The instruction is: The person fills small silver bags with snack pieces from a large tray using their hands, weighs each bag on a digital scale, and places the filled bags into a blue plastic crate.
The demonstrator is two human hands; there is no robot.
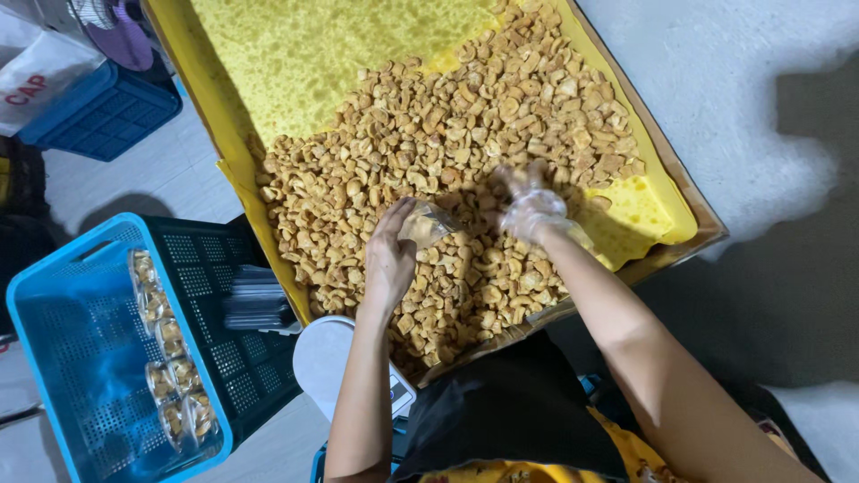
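A large wooden tray [689, 192] lined with yellow paper holds a heap of small golden fried snack pieces [465, 134]. My left hand [389, 259], bare, holds a small clear plastic bag [428, 224] down among the pieces. My right hand [530, 204] wears a clear plastic glove and rests on the heap just right of the bag, blurred, fingers spread over the pieces.
A blue perforated crate [63, 340] at lower left holds several filled clear packs [174, 376]. A black crate [237, 358] beside it carries a stack of flat bags [255, 300]. A white scale [327, 358] sits below the tray. Another blue crate [103, 112] stands upper left.
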